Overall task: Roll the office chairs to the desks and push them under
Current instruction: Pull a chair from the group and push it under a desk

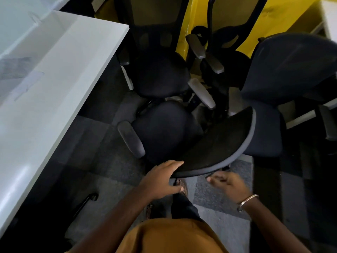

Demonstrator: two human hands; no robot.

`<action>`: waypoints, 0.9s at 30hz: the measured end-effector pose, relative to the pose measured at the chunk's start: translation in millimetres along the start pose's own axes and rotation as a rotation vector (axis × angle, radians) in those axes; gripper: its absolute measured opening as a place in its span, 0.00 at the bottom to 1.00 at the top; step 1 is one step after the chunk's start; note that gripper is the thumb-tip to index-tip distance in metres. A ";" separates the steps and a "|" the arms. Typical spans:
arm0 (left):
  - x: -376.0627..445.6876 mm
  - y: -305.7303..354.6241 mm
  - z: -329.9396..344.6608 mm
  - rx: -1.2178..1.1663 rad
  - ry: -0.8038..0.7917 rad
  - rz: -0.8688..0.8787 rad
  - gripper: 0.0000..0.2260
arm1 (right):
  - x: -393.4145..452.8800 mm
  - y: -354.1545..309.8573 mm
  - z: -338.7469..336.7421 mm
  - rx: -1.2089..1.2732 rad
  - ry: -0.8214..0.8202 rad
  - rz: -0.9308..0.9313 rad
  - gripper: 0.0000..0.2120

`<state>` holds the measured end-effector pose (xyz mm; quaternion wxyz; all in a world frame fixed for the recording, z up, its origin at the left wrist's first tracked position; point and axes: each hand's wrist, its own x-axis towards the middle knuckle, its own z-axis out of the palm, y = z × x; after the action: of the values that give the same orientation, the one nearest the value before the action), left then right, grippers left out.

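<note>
The left hand (162, 177) gripped the top edge of the black mesh-backed office chair (217, 143), thumb under, fingers over. The right hand (228, 183) hovered just beside it, fingers loosely spread, holding nothing. The chair stood beside the long white desk (54, 88), among other dark chairs (160, 70).

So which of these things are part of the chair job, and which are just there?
Part of the job:
nearest chair, its backrest held by the left hand
right hand, close by
other chairs
white desk

Just there:
yellow wall
carpet
bracelet
</note>
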<state>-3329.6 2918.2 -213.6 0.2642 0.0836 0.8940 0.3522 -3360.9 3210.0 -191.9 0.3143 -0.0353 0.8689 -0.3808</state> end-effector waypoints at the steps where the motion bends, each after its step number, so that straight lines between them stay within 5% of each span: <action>1: -2.8 0.7 2.7 0.106 0.007 0.013 0.39 | -0.5 3.8 -6.2 -0.148 0.065 -0.053 0.10; 3: -8.4 -0.2 6.0 0.364 0.102 0.005 0.35 | -4.4 6.7 -14.7 -0.420 0.197 -0.182 0.03; 8: -19.1 -33.9 -13.4 0.641 0.295 -0.138 0.16 | -4.0 -0.5 0.7 -0.789 0.224 -0.379 0.26; 17: -59.8 -81.5 -27.2 0.547 0.384 -0.219 0.09 | 62.6 -27.6 15.6 -0.979 -0.337 -0.425 0.43; 27: -132.2 -46.6 49.9 0.387 0.409 -0.422 0.11 | 66.3 -24.7 18.2 -1.004 -0.682 -0.675 0.46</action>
<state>-3189.5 2868.7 -221.0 0.1257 -0.1269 0.9762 0.1233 -3407.9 3161.0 -218.8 0.3797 -0.5624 0.7342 0.0229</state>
